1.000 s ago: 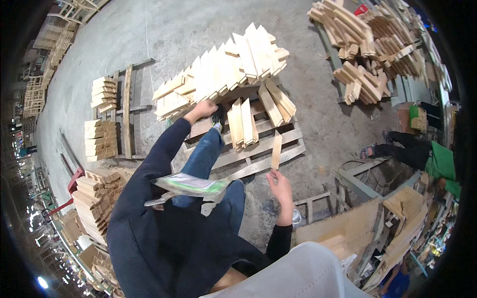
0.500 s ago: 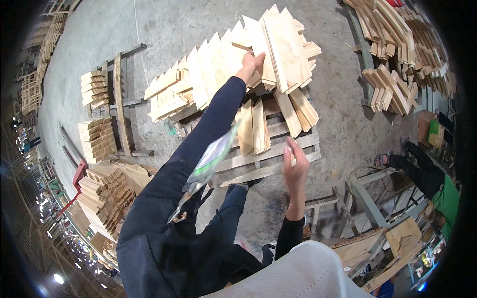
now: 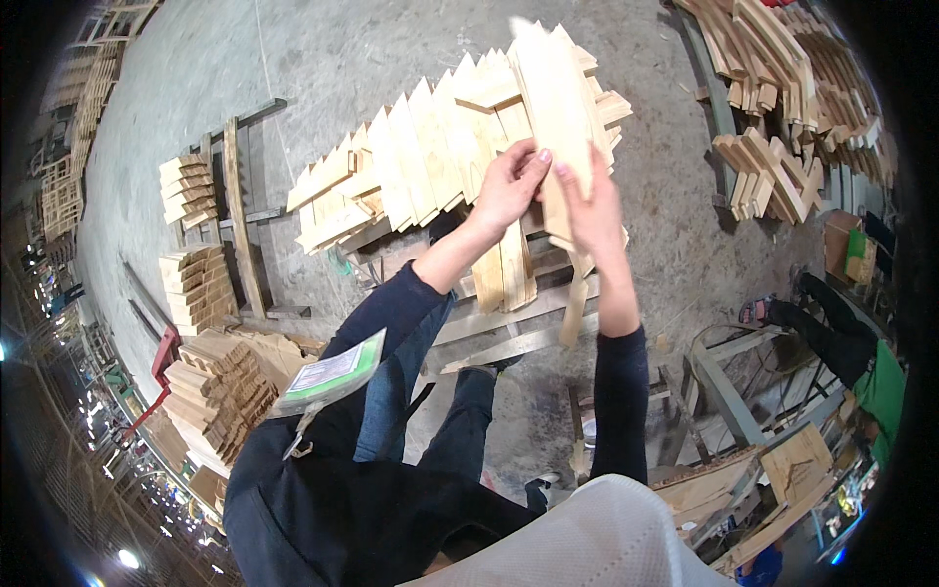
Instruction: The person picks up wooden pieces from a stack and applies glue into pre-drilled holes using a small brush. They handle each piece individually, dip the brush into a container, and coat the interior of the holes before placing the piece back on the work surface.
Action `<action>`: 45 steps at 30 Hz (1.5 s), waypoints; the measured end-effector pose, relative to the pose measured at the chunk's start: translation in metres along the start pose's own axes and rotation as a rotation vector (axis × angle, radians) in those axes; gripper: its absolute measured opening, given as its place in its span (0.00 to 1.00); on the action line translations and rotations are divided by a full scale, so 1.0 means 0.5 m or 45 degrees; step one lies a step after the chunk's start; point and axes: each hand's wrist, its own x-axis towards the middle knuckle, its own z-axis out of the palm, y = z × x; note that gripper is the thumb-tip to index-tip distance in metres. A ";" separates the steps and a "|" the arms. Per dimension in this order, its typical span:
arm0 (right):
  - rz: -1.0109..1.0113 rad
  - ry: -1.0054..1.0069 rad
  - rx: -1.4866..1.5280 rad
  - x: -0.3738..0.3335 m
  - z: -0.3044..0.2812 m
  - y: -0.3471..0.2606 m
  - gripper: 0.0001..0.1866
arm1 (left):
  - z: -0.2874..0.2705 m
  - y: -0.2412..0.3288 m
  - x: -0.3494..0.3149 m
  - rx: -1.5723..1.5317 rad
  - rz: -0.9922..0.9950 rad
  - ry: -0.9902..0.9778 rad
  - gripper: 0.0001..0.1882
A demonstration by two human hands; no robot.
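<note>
A pale wooden board (image 3: 556, 103) with a pointed far end is held between my two hands, raised over the pile; its far tip is smeared by motion. My left hand (image 3: 511, 188) pinches its left edge, thumb on top and fingertips hidden. On the opposite edge, my right hand (image 3: 594, 210) has its thumb on the face and its blurred fingers along the side. Whether a second board lies beneath is unclear. Under and left of it spread many angle-cut boards (image 3: 411, 157), overlapping in a row. Shorter boards (image 3: 501, 269) lie at the pile's near side, on a slatted wooden pallet (image 3: 518, 342).
Stacks of cut wood (image 3: 201, 284) stand at left beside a wooden frame (image 3: 238, 215). More angled pieces (image 3: 768, 176) lie on a rack at right. A metal stand (image 3: 729, 391) is at lower right, near another person in green (image 3: 880, 401). A badge (image 3: 333, 372) hangs from my clothing.
My left hand has drawn back toward me along with the board. My right hand has moved up and forward onto the board's right edge. The badge has swung left.
</note>
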 end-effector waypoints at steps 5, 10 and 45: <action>0.156 0.084 0.066 0.113 -0.107 0.100 0.27 | -0.002 -0.026 0.116 0.264 0.238 0.329 0.42; 0.160 -0.134 -0.371 0.226 -0.111 0.226 0.24 | -0.045 -0.140 0.266 0.506 -0.020 0.213 0.58; 0.516 0.378 1.079 -0.553 0.059 0.009 0.52 | -0.023 -0.060 -0.322 -0.127 -0.781 -0.510 0.41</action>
